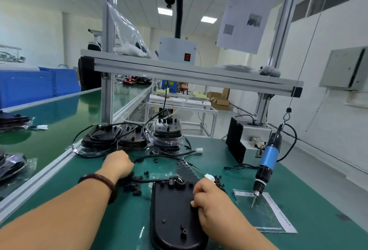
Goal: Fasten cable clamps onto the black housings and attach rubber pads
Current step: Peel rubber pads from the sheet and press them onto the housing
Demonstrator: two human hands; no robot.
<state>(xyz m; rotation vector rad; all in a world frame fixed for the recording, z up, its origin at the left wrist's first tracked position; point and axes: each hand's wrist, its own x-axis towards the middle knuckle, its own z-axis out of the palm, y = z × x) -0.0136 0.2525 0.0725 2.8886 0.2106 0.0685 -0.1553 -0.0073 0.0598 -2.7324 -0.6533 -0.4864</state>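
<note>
On the green table [310, 190], 1 black housing [171, 210] lies flat, nearest the person. More housings [167, 136] are stacked at the far edge. A blue screwdriver [268, 158] hangs with its tip on a clear bag [262, 214], whose printed strip is too blurred to read. The right hand [211, 200] grips the housing's right edge. The left hand [117, 163] curls over loose black clamps [132, 188]; whether it holds one is hidden.

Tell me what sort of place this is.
Most likely a factory assembly-line workstation: a green-matted bench under an aluminium frame, a hanging electric screwdriver, and stacked black housings waiting at the back.
</note>
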